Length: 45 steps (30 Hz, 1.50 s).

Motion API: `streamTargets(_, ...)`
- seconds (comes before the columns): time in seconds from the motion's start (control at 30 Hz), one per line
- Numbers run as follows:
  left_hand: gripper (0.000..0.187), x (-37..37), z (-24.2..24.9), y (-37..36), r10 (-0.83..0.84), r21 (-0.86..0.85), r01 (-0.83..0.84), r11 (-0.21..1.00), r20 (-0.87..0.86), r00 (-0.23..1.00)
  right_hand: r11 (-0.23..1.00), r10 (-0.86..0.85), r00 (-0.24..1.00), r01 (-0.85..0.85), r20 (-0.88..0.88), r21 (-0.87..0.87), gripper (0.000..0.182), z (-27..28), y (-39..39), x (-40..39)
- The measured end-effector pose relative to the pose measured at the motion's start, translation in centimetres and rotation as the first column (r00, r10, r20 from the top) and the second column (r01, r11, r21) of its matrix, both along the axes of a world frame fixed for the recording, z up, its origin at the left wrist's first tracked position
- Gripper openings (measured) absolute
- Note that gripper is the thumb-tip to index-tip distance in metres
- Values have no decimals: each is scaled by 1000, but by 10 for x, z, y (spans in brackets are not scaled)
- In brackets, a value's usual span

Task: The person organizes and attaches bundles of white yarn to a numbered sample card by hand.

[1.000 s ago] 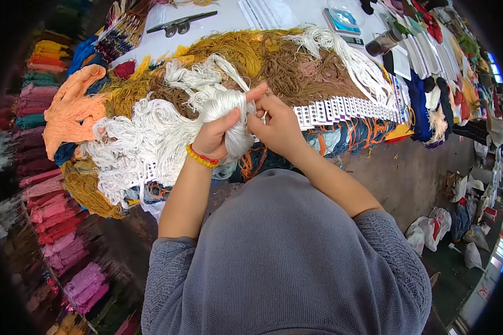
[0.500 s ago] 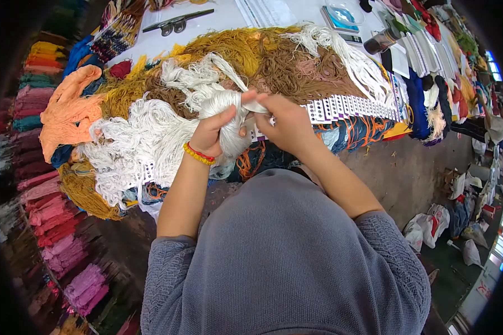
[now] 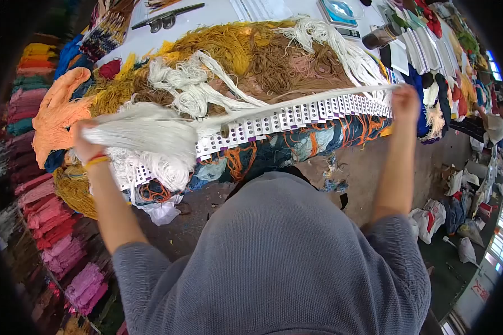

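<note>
Spanning the space between my hands, the white skein (image 3: 148, 128) ran from near left to far right over the row of dotted cards (image 3: 296, 116), its bulk nearer my left hand (image 3: 85, 144), which was closed around the thick end; my right hand (image 3: 406, 105), blurred, gripped the narrow end, its exact finger positions unclear.

The left hand (image 3: 85, 143) and right hand (image 3: 406, 104) moved well apart. The white skein (image 3: 145, 127), earlier bunched between their fingers, stretched out: a thick bundle spread from the left fingers, a thin strand (image 3: 307, 99) ran to the right fingers.
</note>
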<state>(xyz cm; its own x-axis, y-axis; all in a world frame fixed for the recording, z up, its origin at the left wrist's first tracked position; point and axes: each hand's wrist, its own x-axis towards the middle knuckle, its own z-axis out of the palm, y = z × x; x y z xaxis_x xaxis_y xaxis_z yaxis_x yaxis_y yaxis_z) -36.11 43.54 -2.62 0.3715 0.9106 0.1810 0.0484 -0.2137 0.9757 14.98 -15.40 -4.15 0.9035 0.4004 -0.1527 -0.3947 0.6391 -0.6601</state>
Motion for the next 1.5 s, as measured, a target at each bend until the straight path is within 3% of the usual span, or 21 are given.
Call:
streamTargets(0.03, 13, -30, 5, 41, -5, 26, 5, 1000, -5, 1000, 987, -143, 989, 145, 30, -64, 12, -9, -71, 59)
streamTargets(0.07, 13, -48, 16, 67, -8, 53, 9, 999, -10, 1000, 928, -306, 925, 342, 224, -148, 15, 14, -115, 89)
streamTargets(0.1, 15, -33, 45, 58, 137, -81, -125, 989, 164, 977, 997, 18, 1000, -19, 4, 77, 17, 53, -158, 101)
streamTargets(0.13, 14, -19, 65, 51, 150, -252, -87, 964, 241, 959, 796, -529, 762, 598, 373, -95, 18, 72, -140, 94)
streamTargets(0.17, 12, -3, 75, 41, 174, -414, -31, 910, 312, 934, 736, -501, 742, 636, 445, -231, 18, 95, -100, 67)
streamTargets(0.2, 11, 32, 75, -3, 149, -481, -23, 876, 225, 963, 654, -461, 724, 668, 512, -355, 19, 109, -72, 47)
streamTargets(0.23, 10, 66, 75, -42, 118, -543, -24, 839, 140, 983, 452, 9, 614, 702, 789, -551, 23, 77, -72, 51)
streamTargets(0.27, 8, 79, 34, -50, -13, -634, 213, 744, 305, 952, 373, 120, 586, 722, 802, -583, 24, 67, -27, 19)
streamTargets(0.3, 9, 118, 33, -117, -38, -695, 191, 693, 229, 973, 294, 221, 697, 620, 682, -728, 25, 24, -7, 16)
streamTargets(0.33, 12, 132, -20, -130, -62, -778, 236, 581, 247, 967, 153, 593, 479, 722, 647, -675, 24, -8, 21, -7)
streamTargets(0.37, 16, 156, -46, -167, -152, -819, 423, 388, 396, 906, 465, 364, 753, 363, 548, -808, 25, -45, 56, -39)
streamTargets(0.43, 14, 193, -75, -236, -212, -858, 490, 155, 455, 865, 358, 504, 846, -21, 174, -934, 25, -66, 107, -101)
streamTargets(0.5, 16, 219, -96, -288, -404, -915, 292, 278, 165, 900, 267, 716, 653, 72, 247, -961, 24, -116, 119, -129)
streamTargets(0.63, 27, 243, -126, -323, -614, -898, 305, 318, 50, 788, 287, 839, 441, 134, 317, -948, 22, -113, 134, -149)
streamTargets(0.77, 25, 258, -138, -330, -614, -886, 199, 418, -115, 781, 243, 897, 319, 224, 307, -944, 19, -123, 138, -147)
streamTargets(0.9, 18, 266, -139, -339, -493, -933, 103, 345, -87, 866, 221, 928, 237, 272, 288, -937, 15, -121, 141, -145)
streamTargets(1.0, 16, 271, -140, -350, -434, -868, 106, 486, -134, 891, 80, 976, 156, 393, 153, -916, 11, -112, 144, -146)
streamTargets(1.07, 16, 272, -167, -349, -448, -888, 113, 446, -112, 887, 43, 990, 99, 450, 97, -892, 8, -107, 147, -147)
streamTargets(1.33, 18, 272, -160, -346, -525, -885, 164, 436, -103, 845, 38, 993, 82, 464, 85, -885, 8, -100, 149, -149)
streamTargets(1.4, 21, 267, -186, -346, -566, -865, 302, 401, 25, 824, 48, 992, 82, 458, 96, -888, 10, -102, 150, -149)
streamTargets(1.5, 22, 267, -203, -349, -573, -800, 342, 493, -2, 820, -63, 966, 259, 343, 30, -937, 15, -118, 152, -143)
